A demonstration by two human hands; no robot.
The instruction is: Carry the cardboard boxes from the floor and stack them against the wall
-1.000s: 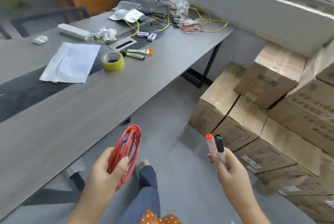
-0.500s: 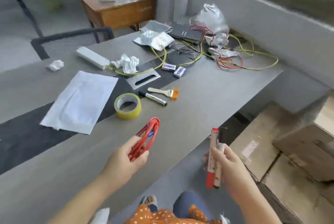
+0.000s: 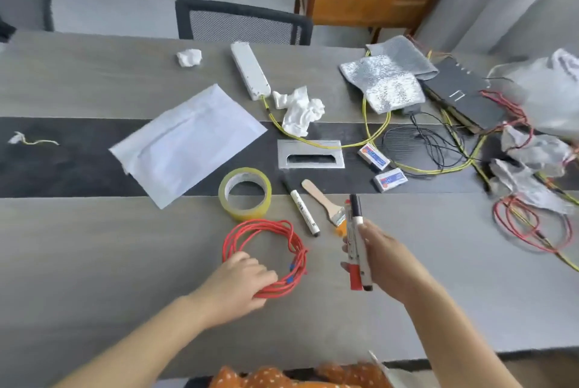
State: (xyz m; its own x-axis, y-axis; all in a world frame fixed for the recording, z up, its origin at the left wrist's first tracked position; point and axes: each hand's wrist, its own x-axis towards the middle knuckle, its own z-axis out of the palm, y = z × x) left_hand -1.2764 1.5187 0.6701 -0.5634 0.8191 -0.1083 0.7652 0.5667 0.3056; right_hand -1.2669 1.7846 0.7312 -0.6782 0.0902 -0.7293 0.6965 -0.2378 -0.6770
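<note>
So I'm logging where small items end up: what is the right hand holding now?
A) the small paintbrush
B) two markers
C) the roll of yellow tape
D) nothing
B: the right hand grips two markers upright above the table, while the tape roll and paintbrush lie untouched on it.
</note>
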